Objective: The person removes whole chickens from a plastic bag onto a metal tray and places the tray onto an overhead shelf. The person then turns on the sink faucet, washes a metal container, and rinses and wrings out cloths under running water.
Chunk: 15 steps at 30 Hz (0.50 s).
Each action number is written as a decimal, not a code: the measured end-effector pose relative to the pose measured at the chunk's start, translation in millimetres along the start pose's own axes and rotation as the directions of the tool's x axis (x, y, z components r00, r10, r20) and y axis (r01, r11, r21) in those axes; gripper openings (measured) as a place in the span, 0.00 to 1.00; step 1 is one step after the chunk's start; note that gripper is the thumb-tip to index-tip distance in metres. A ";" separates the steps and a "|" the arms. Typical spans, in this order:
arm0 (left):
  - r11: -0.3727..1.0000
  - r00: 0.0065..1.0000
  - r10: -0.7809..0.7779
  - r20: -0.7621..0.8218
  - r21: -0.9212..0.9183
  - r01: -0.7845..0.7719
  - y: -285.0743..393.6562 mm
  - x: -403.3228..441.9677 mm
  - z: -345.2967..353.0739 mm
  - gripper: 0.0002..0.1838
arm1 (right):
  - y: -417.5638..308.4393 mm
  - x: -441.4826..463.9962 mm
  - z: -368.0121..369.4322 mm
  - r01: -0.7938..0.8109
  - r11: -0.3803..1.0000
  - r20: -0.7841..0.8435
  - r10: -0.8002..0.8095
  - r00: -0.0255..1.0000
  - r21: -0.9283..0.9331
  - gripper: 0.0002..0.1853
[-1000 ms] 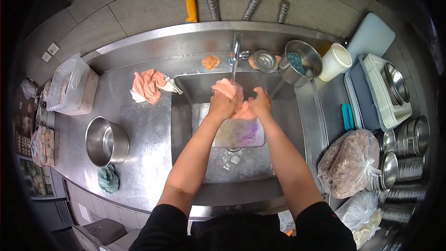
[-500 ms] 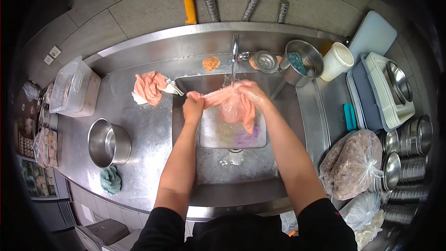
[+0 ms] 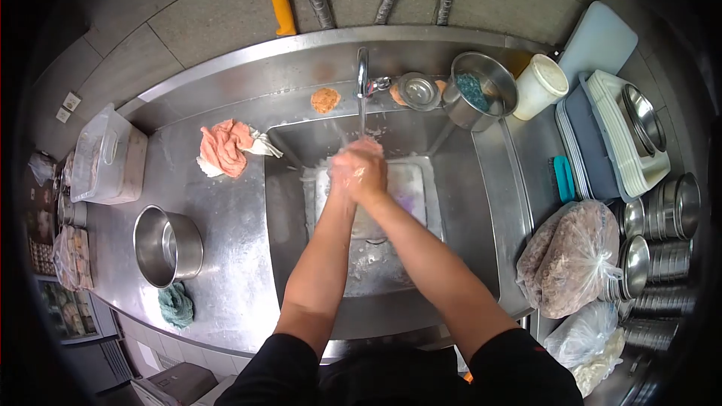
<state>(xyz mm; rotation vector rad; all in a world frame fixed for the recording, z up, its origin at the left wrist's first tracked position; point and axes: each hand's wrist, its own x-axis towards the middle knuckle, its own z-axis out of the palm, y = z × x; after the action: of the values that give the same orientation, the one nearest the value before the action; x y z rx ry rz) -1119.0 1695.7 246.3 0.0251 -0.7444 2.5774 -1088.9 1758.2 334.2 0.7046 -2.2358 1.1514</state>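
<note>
Under the running faucet [image 3: 362, 74], my two hands are pressed together around a bunched pink cloth [image 3: 367, 146]. My left hand [image 3: 343, 177] is closed on it, somewhat blurred by motion and water. Closed over the cloth from the right is my right hand [image 3: 370, 174]. Most of the cloth is hidden inside the fingers, with some pink showing at the top. Below them in the steel sink [image 3: 466, 203] lies a pale rectangular tray or board [image 3: 412, 180] with a purple tint, wet from the stream.
Left of the sink lie a pink and white cloth [image 3: 226, 147], a steel pot [image 3: 143, 244], a green rag [image 3: 175, 305] and a plastic bin [image 3: 113, 162]. A pot with blue-green scrubbing material [image 3: 481, 109], a white tub [image 3: 543, 84], a teal brush [image 3: 562, 178] and bagged food [image 3: 579, 252] stand right.
The pink cloth was stretched between my separated hands; now it is bunched up. Both hands have come together beneath the faucet. The view has shifted slightly.
</note>
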 end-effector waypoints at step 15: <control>0.601 0.794 0.478 -0.374 0.799 0.015 -22.0 -52.8 30.9 0.16 | 63.8 9.0 15.5 -0.541 0.824 0.142 0.563 0.814 -0.165 0.07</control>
<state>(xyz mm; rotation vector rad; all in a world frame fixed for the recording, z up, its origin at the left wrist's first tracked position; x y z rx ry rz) -1065.5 1674.2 276.3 -0.5893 0.6751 2.7190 -1140.4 1775.4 296.2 0.0954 -2.7479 1.2318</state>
